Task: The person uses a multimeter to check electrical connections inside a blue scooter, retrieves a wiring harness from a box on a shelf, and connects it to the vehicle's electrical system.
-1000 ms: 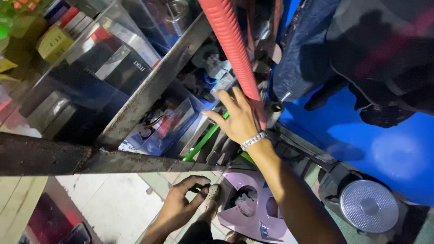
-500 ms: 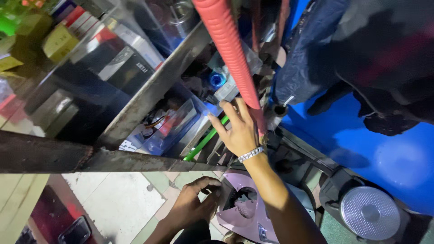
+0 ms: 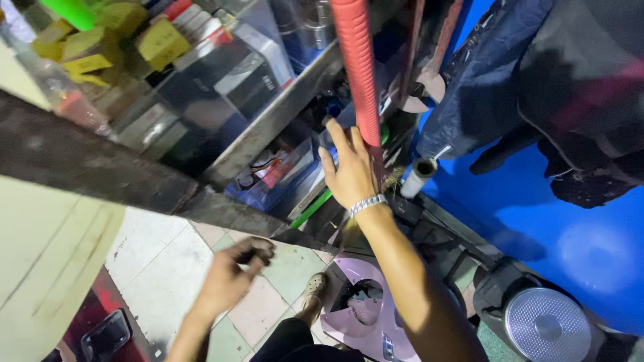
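My right hand (image 3: 350,171) reaches up into a cluttered shelf corner, fingers spread against a long red ribbed tube (image 3: 357,64) that stands upright there. A metal bracelet (image 3: 367,204) sits on that wrist. My left hand (image 3: 231,275) hangs lower over the tiled floor (image 3: 154,255), its fingers curled around a small dark object that I cannot identify. A green rod (image 3: 310,210) pokes out just left of my right wrist.
A metal shelf edge (image 3: 268,127) holds stacked boxes (image 3: 221,67) and yellow packets (image 3: 161,40). A blue wall (image 3: 557,221) with hanging dark clothing (image 3: 537,80) is on the right. A pink plastic housing (image 3: 365,308), a round grey speaker grille (image 3: 547,325) and my shoe (image 3: 314,288) lie below.
My right hand has slid further up the red tube. My left hand has come away from the pink housing and moved left over the floor tiles. The view has tilted upward.
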